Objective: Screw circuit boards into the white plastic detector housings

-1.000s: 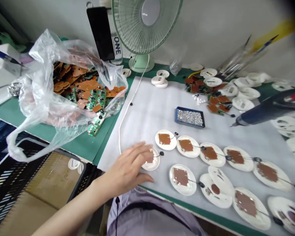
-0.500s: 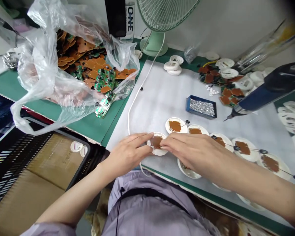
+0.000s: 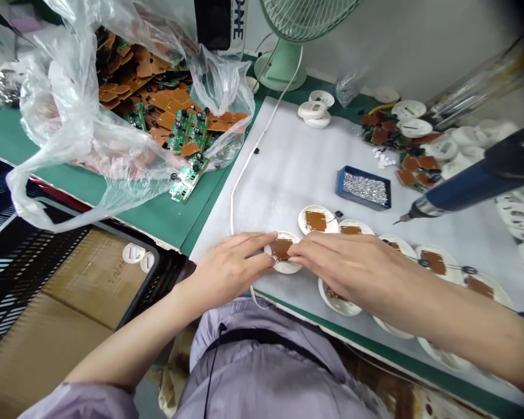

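Note:
Between both hands, a round white plastic cover (image 3: pixel 288 267) lies on the pale mat, with a brown circuit board (image 3: pixel 282 248) inside it. My left hand (image 3: pixel 231 267) grips the cover's left side between thumb and fingers. At its right edge, the fingertips of my right hand (image 3: pixel 332 256) are closed together on the cover and board; what exactly they pinch is hidden. Just behind sits another white cover holding a brown board (image 3: pixel 315 220). More such covers stretch to the right, partly behind my right forearm. A white cover (image 3: pixel 338 299) rests below my right hand.
A blue tray of small screws (image 3: pixel 364 187) stands behind the covers. An electric screwdriver (image 3: pixel 463 180) hangs at the right. On the left, a plastic bag (image 3: pixel 87 139) spills circuit boards. A green fan (image 3: pixel 283 64) stands at the back; a black crate (image 3: pixel 144 291) sits lower left.
The view has shifted slightly. Both hands stay at the same cover with nearly the same hold.

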